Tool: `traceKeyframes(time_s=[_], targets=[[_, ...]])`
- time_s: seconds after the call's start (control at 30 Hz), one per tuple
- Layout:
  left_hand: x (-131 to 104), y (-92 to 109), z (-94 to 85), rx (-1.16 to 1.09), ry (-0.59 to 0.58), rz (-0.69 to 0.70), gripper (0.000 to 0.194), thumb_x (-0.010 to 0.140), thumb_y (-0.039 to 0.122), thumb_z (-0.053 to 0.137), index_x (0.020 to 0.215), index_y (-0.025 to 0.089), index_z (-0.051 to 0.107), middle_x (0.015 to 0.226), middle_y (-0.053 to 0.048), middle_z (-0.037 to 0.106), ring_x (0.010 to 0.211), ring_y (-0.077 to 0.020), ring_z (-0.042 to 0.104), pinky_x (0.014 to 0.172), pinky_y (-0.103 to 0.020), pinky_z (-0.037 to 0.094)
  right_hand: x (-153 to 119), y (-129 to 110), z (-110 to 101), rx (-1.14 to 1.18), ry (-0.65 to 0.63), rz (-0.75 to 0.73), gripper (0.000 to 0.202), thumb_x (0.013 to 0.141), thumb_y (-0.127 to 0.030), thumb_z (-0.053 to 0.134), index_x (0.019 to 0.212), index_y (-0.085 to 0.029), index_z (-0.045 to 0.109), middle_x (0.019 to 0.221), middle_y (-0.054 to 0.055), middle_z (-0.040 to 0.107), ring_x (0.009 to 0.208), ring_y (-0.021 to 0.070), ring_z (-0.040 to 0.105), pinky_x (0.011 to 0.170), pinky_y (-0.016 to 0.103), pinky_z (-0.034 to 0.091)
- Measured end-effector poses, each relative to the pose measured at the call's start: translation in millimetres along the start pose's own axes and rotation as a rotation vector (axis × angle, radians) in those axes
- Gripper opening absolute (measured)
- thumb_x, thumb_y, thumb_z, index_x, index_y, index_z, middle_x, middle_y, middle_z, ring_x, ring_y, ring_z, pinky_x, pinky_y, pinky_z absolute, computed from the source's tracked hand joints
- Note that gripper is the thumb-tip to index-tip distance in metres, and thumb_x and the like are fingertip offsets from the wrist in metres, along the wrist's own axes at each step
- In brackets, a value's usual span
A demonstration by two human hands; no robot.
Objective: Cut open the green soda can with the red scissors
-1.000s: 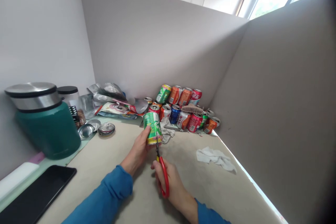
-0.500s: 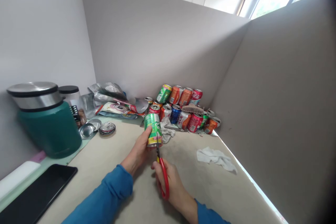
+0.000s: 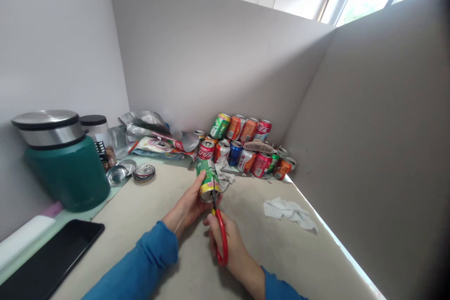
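My left hand point(image 3: 190, 201) is wrapped round a green and yellow can point(image 3: 208, 179), its thumb on the near left side. The can is tilted, with its open-looking near end facing me. In my right hand point(image 3: 227, 239) are scissors with red handles point(image 3: 222, 243). Their dark blades point(image 3: 214, 192) lie against the can's near end and side; one blade shows over the green and yellow surface. Just behind the held can stands a red can point(image 3: 206, 150), and a crumpled white tissue point(image 3: 225, 173) lies to its right.
Several stacked cans point(image 3: 246, 150) stand at the back. Foil pouches point(image 3: 147, 126) and metal can ends point(image 3: 144, 172) lie at the left, beside a large green jar point(image 3: 66, 173), a clear jar point(image 3: 96, 136) and a phone point(image 3: 52, 262). Another tissue point(image 3: 290, 213) lies at the right.
The held can has tilted and moved slightly down and right, showing its near end and uncovering more of the red can behind. Both hands have stayed nearly in place.
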State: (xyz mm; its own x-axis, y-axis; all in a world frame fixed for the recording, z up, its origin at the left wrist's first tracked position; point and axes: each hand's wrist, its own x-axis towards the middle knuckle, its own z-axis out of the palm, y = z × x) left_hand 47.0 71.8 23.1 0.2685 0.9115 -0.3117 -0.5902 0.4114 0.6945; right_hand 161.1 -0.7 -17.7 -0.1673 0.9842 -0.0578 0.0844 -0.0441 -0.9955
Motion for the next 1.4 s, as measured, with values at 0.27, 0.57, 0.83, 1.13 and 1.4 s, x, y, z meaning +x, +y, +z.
traceKeyframes(time_s=[0.27,0.57,0.83,1.13,1.4], targets=[[2,0,-2.7,0.026,-0.032,-0.008,0.038,0.089,0.051,0.059,0.09,0.014,0.064,0.075,-0.008,0.072,0.062,-0.0209,0.071,0.054,-0.029,0.056,4,1,-1,0.03,0.008,0.022,0.062,0.077,-0.08,0.051,0.082,-0.018,0.054,0.047,-0.01,0.043,0.033,0.0072,0.04,0.031,0.017,0.032],[5,-1,-5.8,0.096,-0.006,0.006,0.042,0.088,0.054,0.058,0.089,0.013,0.065,0.079,-0.01,0.074,0.063,-0.0209,0.071,0.059,-0.03,0.058,9,11,-2,0.055,0.005,0.052,0.064,0.077,-0.08,0.051,0.084,-0.016,0.055,0.047,-0.009,0.047,0.032,0.0072,0.041,0.031,0.017,0.032],[4,-2,-6.2,0.096,-0.032,0.076,0.041,0.09,0.052,0.055,0.093,0.012,0.066,0.081,-0.011,0.074,0.065,-0.0211,0.071,0.056,-0.031,0.057,5,4,-2,0.017,0.002,0.046,0.06,0.08,-0.077,0.049,0.085,-0.017,0.055,0.047,-0.009,0.045,0.034,0.007,0.04,0.031,0.017,0.033],[12,4,-12.2,0.067,-0.061,0.42,0.053,0.08,0.046,0.072,0.122,0.014,0.061,0.108,-0.011,0.073,0.083,-0.0214,0.071,0.073,-0.033,0.058,3,10,-3,-0.1,0.007,-0.008,0.055,0.083,-0.074,0.05,0.078,-0.02,0.053,0.048,-0.009,0.041,0.036,0.0072,0.04,0.035,0.018,0.029],[12,2,-13.0,0.057,-0.098,0.431,0.057,0.08,0.052,0.07,0.121,0.013,0.062,0.111,-0.013,0.072,0.094,-0.025,0.07,0.076,-0.032,0.056,4,13,-4,-0.127,-0.001,-0.041,0.054,0.085,-0.073,0.049,0.078,-0.02,0.053,0.047,-0.008,0.042,0.039,0.0086,0.039,0.04,0.02,0.029]])
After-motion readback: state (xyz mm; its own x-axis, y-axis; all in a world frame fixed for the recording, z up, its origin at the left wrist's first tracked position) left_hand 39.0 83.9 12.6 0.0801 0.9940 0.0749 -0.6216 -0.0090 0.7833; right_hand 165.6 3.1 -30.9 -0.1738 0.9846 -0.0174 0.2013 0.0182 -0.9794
